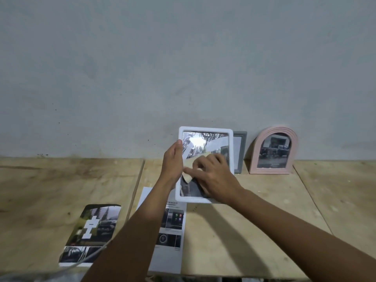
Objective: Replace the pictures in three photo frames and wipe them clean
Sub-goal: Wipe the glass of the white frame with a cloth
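Here hands grip white frame, seemingly pressing cloth.

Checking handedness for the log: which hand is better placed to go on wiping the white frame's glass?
Right. The right hand already presses the beige cloth onto the glass, while the left hand grips the white frame by its left edge, steadying it.

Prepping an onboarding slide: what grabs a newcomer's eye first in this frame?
Dead centre, the white frame held up off the table, bright glare on its glass, left hand gripping its left edge while the right hand presses a beige cloth on the glass. Next, the pink arched frame leaning on the wall at right, a grey frame partly hidden beside it.
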### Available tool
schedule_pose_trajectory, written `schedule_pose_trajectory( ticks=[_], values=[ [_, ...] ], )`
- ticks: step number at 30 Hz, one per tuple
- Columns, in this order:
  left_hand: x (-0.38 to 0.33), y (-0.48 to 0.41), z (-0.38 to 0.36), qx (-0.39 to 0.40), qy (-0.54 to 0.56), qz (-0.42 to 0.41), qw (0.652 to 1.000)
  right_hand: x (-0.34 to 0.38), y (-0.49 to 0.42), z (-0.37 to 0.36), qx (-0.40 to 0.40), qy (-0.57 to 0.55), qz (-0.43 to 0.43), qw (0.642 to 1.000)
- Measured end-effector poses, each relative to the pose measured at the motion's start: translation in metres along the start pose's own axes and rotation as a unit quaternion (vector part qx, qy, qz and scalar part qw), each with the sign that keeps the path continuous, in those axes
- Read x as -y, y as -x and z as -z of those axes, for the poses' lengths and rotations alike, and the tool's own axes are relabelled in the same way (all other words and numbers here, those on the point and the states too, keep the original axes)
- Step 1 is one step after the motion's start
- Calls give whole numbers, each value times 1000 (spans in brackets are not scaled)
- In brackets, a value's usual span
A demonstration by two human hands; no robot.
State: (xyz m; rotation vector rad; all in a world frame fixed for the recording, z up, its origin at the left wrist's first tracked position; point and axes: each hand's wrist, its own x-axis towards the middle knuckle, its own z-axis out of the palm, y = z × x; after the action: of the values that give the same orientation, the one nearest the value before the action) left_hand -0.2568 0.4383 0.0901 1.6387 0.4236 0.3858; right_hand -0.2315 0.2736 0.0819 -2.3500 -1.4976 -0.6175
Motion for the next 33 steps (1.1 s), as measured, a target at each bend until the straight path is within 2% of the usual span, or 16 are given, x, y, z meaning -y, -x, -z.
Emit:
schedule_pose_trajectory(
  ticks=[5, 11, 17, 18, 20, 22, 23, 24, 28, 33],
  values=[
    [5, -3, 6, 19, -31, -10, 999, 21, 27, -12, 47, -35, 23, 998],
    [14, -1, 4, 3, -53, -7, 999, 37, 37, -14, 90, -72, -9, 993],
    [24, 6, 9, -1, -103, -48, 994, 24, 36, -4, 153, -180, -39, 971],
    [25, 7, 11, -4, -102, -52, 993, 17, 33, 0, 133, -187, -45, 972],
    [30, 6, 14, -15, -95, -58, 994, -3, 21, 9, 40, -177, -89, 979],
    [33, 6, 14, -21, -105, -56, 993, -24, 4, 18, -55, -137, -157, 976],
    [34, 7, 13, -20, -106, -56, 993, -33, -5, 22, -77, -110, -175, 975],
    [33, 8, 12, -19, -104, -53, 993, -41, -11, 24, -75, -79, -176, 978],
    [34, 6, 9, -35, -89, -47, 994, -53, -11, 9, 19, 19, -100, 995],
    [38, 7, 17, -37, -100, -47, 993, -39, 9, -12, 3, -13, -111, 994]
  ],
)
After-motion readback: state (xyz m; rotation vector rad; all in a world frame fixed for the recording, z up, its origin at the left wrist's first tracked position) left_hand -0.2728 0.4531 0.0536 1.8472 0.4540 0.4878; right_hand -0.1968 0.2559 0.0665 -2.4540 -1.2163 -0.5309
